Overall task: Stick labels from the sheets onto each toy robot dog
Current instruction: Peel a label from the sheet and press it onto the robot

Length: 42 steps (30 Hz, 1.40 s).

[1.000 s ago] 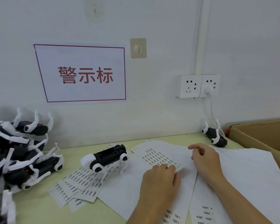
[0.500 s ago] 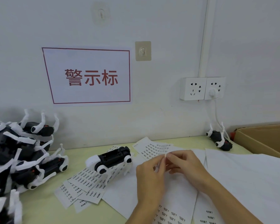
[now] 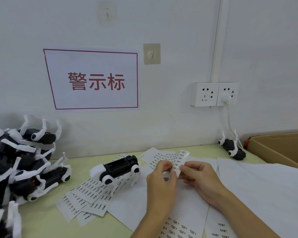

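Note:
Both hands meet over the white paper in the middle of the table. My left hand point(image 3: 162, 179) and my right hand point(image 3: 198, 177) each pinch a label sheet point(image 3: 178, 159) whose far end curls up off the table. A black and white toy robot dog point(image 3: 117, 169) stands just left of my hands, on top of more label sheets point(image 3: 88, 198). A pile of toy dogs point(image 3: 21, 167) lies at the left edge. One more toy dog point(image 3: 232, 149) lies on its back by the wall at the right.
A brown cardboard box point(image 3: 279, 152) sits at the right edge. Large white backing sheets point(image 3: 265, 189) cover the right part of the table. On the wall are a red-lettered sign point(image 3: 95, 79) and a socket point(image 3: 215, 94) with a white cable.
Both hands have come together from lying apart on the paper. They have lifted a label sheet, whose far end now curls upward.

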### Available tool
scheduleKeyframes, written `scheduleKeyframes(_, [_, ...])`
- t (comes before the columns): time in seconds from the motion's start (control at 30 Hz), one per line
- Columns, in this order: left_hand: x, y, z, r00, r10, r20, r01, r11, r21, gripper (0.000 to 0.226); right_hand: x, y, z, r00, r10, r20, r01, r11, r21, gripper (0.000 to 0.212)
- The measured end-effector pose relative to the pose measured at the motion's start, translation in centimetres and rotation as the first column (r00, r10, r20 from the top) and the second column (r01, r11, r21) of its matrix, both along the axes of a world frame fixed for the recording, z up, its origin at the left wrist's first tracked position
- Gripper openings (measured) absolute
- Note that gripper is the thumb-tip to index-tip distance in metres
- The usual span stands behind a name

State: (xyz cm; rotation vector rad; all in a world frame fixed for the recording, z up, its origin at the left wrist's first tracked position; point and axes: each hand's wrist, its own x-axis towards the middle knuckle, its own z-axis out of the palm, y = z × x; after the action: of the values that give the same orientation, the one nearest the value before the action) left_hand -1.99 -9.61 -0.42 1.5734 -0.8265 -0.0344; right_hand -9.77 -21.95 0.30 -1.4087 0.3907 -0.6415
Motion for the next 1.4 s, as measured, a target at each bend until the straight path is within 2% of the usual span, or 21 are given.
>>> scheduleKeyframes(0.13, [0.1, 0.1, 0.1, 0.999, 0.014, -0.034, -0.014, 1.0, -0.016, 0.024, 0.2, 0.2, 0.0, 0.999, -0.032, -0.026, 0.032, 0.999, -0.015, 0.012])
scheduleKeyframes(0.27, [0.1, 0.2, 0.2, 0.999, 0.01, -0.031, -0.01, 1.0, -0.007, 0.031, 0.0, 0.5, 0.2, 0.996, 0.016, -0.084, -0.022, 0.998, -0.066, 0.014])
scheduleKeyframes(0.37, [0.0, 0.2, 0.2, 0.998, 0.024, -0.051, -0.024, 1.0, -0.001, 0.032, -0.1, 0.6, 0.3, 0.993, 0.04, -0.112, -0.055, 0.99, -0.132, 0.006])
scheduleKeyframes(0.43, [0.0, 0.3, 0.3, 0.997, 0.031, -0.067, -0.031, 1.0, 0.006, 0.033, 0.0, 0.5, 0.2, 0.992, 0.027, -0.122, -0.047, 0.985, -0.167, 0.011])
scheduleKeyframes(0.53, [-0.1, 0.2, 0.2, 0.998, 0.029, -0.063, -0.025, 0.998, 0.061, 0.018, 0.1, 0.7, 0.1, 0.992, -0.011, -0.127, -0.014, 0.981, -0.195, 0.017])
scheduleKeyframes(0.6, [-0.2, 0.3, 0.1, 0.999, 0.048, 0.018, -0.051, 0.987, 0.15, 0.009, 0.2, 0.9, 0.1, 0.991, -0.043, -0.131, 0.012, 0.974, -0.226, 0.022])
scheduleKeyframes(0.7, [-0.4, 0.5, -0.2, 0.979, 0.083, 0.185, -0.123, 0.969, 0.215, 0.01, 0.3, 1.0, 0.1, 0.986, -0.069, -0.15, 0.027, 0.964, -0.264, 0.022])
scheduleKeyframes(0.9, [-0.5, 0.3, -0.2, 0.954, 0.09, 0.287, -0.163, 0.957, 0.242, 0.013, 0.1, 1.0, 0.3, 0.986, -0.053, -0.157, 0.01, 0.965, -0.263, 0.024])
scheduleKeyframes(1.17, [-0.4, 0.2, -0.1, 0.976, 0.103, 0.19, -0.151, 0.954, 0.257, 0.008, -0.2, 1.3, 0.5, 0.988, -0.02, -0.155, -0.02, 0.968, -0.251, 0.024])
scheduleKeyframes(1.3, [-0.3, 0.2, 0.2, 0.994, 0.1, 0.039, -0.106, 0.978, 0.182, 0.011, -0.2, 1.2, 0.5, 0.987, -0.024, -0.159, -0.017, 0.967, -0.255, 0.023])
scheduleKeyframes(1.4, [-0.2, 0.3, 0.2, 0.998, 0.061, 0.007, -0.061, 0.989, 0.136, 0.012, -0.2, 1.1, 0.5, 0.988, -0.037, -0.15, 0.0, 0.971, -0.238, 0.021])
